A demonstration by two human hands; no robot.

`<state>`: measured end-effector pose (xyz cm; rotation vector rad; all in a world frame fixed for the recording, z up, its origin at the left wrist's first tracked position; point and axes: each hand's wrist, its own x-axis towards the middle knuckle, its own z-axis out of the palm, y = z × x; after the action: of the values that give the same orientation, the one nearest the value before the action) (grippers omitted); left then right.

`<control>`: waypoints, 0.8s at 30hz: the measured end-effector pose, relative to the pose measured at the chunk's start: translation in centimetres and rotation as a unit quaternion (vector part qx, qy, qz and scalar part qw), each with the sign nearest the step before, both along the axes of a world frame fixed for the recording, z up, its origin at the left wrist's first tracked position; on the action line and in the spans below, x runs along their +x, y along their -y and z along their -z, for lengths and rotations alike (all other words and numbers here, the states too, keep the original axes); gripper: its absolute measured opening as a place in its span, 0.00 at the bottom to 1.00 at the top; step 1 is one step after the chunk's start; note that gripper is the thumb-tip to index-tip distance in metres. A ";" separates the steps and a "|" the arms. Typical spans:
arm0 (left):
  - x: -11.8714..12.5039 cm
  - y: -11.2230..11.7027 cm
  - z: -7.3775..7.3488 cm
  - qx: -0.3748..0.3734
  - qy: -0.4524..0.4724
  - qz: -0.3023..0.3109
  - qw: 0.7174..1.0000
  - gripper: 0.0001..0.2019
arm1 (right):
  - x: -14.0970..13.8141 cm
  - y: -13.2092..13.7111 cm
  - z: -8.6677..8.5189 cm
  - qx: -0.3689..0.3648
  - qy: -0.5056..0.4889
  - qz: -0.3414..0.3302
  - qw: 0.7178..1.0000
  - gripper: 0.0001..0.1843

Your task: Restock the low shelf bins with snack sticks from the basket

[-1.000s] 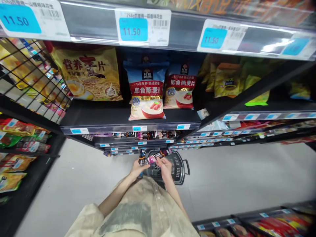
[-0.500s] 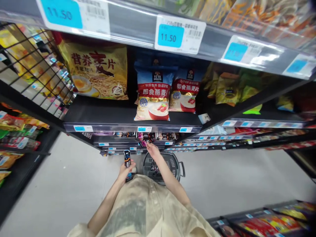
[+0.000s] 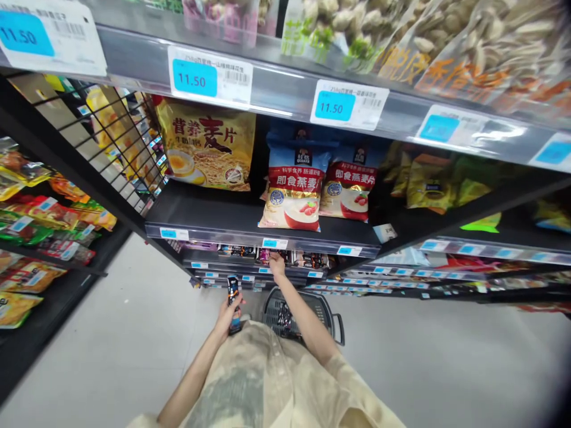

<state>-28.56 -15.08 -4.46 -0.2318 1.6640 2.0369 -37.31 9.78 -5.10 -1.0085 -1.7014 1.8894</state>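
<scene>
Black packet (image 3: pixel 232 289), apparently blue-ended

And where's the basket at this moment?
In the head view, the basket is in the lower middle, partly hidden behind the person's right forearm; the left hand, holding a dark packet, is to its left.

floor (image 3: pixel 423 368) bright | middle shelf (image 3: pixel 205 208) shadowed at back | upper rail (image 3: pixel 285 89) shiny | top-right bags (image 3: pixel 513 65) smeared | lower-right corner dark
</scene>
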 end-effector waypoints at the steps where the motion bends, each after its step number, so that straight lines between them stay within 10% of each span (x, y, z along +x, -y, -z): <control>1: -0.1 0.0 0.0 0.012 0.003 -0.007 1.000 0.34 | -0.2 -0.1 -0.3 0.022 0.022 -0.019 0.999 0.09; 8: -1.5 0.2 -0.4 0.047 -0.026 0.055 0.997 0.24 | 0.4 -2.0 -3.6 0.095 0.074 -0.142 0.982 0.14; 15: -4.8 -1.5 -1.3 -0.114 -0.179 0.294 0.932 0.27 | 8.3 3.1 -1.7 -0.044 -0.027 -0.367 0.929 0.33; 18: -7.6 -2.5 -2.5 -0.208 -0.320 0.360 0.852 0.20 | 11.5 3.8 -0.4 -0.084 -0.081 -0.261 0.958 0.34; 24: -15.9 -4.6 -4.9 -0.440 -0.430 0.271 0.740 0.21 | 19.1 3.2 2.9 -0.168 -0.094 -0.007 0.981 0.34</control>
<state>-44.43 -10.48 0.48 0.9387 2.7138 0.7583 -18.22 6.61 -8.01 -0.8995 -1.3150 2.2519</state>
